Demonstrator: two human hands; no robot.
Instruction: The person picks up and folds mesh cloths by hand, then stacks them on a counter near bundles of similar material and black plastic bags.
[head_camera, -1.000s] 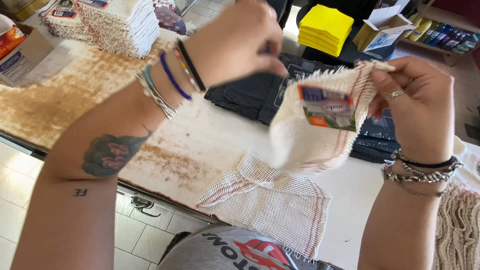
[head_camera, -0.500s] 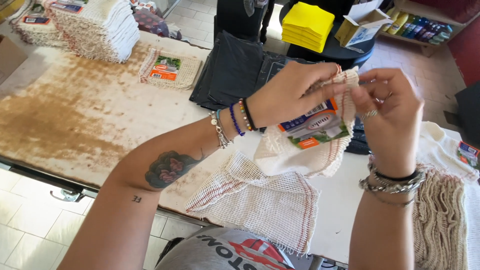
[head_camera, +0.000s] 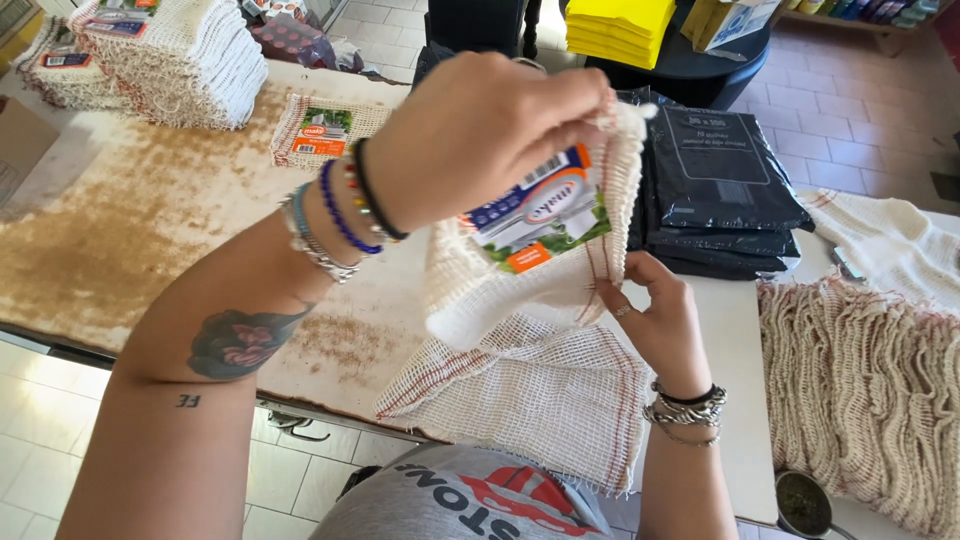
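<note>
Left hand (head_camera: 480, 130): folded mesh cloth (head_camera: 540, 270) pinched at top, held up | right hand (head_camera: 655, 320): lower fold steadied, label (head_camera: 540, 215) kept facing out | spare cloth (head_camera: 530, 400) kept near on worktop (head_camera: 130, 230)

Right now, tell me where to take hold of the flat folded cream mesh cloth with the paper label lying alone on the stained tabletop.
Take the flat folded cream mesh cloth by its near long edge, coming from the front of the stained tabletop. It lies flat and apart from the tall cloth stack, so that edge is free; the label covers its middle. Both the left hand and right hand are busy with another cloth.
</note>
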